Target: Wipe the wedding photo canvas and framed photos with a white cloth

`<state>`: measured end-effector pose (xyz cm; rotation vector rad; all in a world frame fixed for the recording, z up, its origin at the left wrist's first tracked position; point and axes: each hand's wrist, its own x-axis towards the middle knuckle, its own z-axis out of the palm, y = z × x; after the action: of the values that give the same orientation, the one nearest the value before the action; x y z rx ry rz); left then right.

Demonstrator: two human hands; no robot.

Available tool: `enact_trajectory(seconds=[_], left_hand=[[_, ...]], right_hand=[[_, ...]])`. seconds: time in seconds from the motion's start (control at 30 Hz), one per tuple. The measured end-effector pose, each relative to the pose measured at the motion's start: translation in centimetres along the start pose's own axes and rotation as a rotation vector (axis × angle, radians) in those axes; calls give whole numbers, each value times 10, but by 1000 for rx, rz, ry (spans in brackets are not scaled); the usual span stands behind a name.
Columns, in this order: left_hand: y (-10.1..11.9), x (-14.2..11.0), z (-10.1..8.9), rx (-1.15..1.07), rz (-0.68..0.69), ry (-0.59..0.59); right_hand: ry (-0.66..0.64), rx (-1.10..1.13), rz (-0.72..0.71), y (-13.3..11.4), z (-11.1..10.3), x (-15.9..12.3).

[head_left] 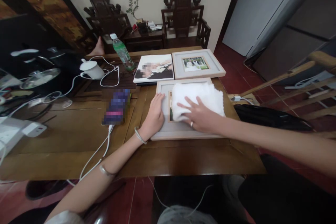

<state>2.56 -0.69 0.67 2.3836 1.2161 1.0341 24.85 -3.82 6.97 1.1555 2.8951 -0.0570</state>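
A pale picture frame [168,131] lies flat on the wooden table [78,140] in front of me. My left hand [154,115] rests flat on the frame's left border, fingers stretched out. A folded white cloth [202,98] lies on the frame's glass. My right hand [201,115] presses on the cloth's near edge with fingers spread; a ring shows on one finger. The cloth hides most of the picture.
Behind it lie a second framed photo [198,63] and a photo print [154,69]. A phone [117,106] on a white cable, a white cup [90,69] and a green bottle [122,51] stand to the left. Dark carved chairs line the far wall.
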Motion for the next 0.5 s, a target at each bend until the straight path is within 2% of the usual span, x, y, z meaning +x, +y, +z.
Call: enact_trajectory(seconds=[0.13, 0.23, 0.33, 0.43, 0.5], left_hand=[[1, 0, 1, 9, -9, 5], [1, 0, 1, 3, -16, 12], [-1, 0, 2, -1, -24, 12], [-2, 0, 3, -22, -23, 15], [1, 1, 3, -41, -33, 7]], right_hand=[[-170, 144, -18, -51, -20, -25], [-184, 190, -87, -65, -25, -25], [-135, 128, -128, -53, -15, -12], [-60, 38, -125, -22, -2, 10], [9, -14, -74, 0, 4, 28]])
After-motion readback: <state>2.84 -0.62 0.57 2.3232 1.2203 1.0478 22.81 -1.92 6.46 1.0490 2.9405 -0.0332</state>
